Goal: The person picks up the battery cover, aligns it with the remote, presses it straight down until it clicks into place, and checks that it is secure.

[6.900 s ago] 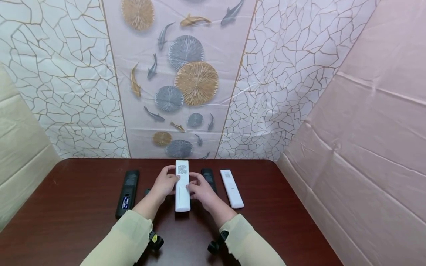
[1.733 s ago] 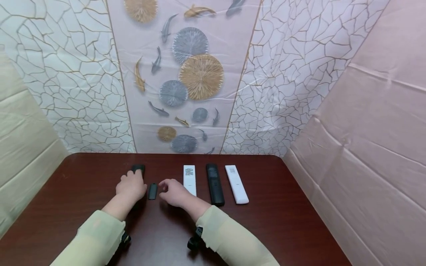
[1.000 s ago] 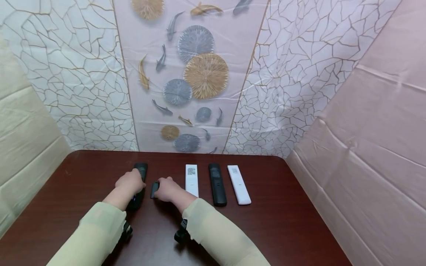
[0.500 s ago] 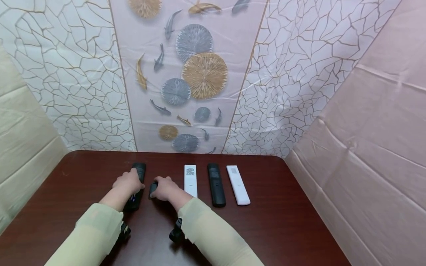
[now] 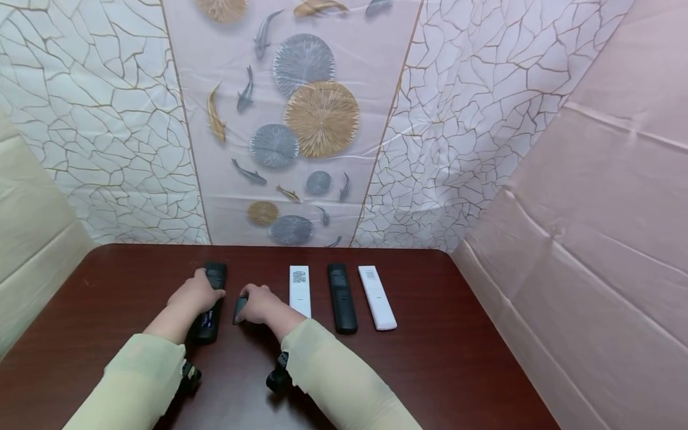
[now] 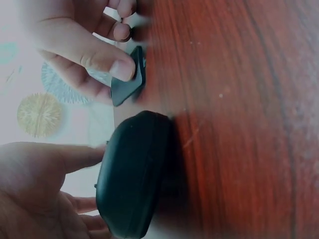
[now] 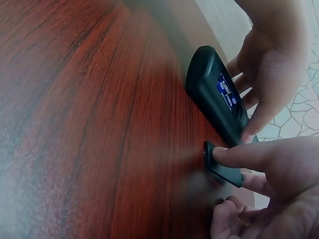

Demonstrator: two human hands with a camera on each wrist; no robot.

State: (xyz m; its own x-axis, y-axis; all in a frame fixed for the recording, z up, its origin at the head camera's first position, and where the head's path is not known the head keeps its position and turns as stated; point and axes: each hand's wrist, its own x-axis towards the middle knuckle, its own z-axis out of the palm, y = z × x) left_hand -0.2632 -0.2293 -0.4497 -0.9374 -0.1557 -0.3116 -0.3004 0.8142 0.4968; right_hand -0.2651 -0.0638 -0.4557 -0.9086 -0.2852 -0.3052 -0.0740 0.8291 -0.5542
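At the left of the table my left hand [image 5: 194, 294] holds a black remote control [image 5: 208, 329], its thumb on one side and fingers on the other. The remote lies back side up, and its uncovered battery compartment shows blue batteries [image 7: 228, 94] in the right wrist view. Just right of it, my right hand [image 5: 262, 304] pinches a small black battery cover [image 5: 239, 307] between thumb and fingers. In the left wrist view the cover [image 6: 128, 87] is tilted, close to the tabletop and apart from the remote [image 6: 132, 172].
To the right lie a white remote control [image 5: 300, 292], a black remote control [image 5: 341, 298] and another white remote control [image 5: 377, 297], side by side. The dark red table [image 5: 441, 370] ends at a patterned cloth wall [image 5: 319, 119] behind, with pale cloth at both sides.
The white remote both hands held earlier now lies on the table. My left hand has moved left and taken hold of the black remote; my right hand has picked up the battery cover.
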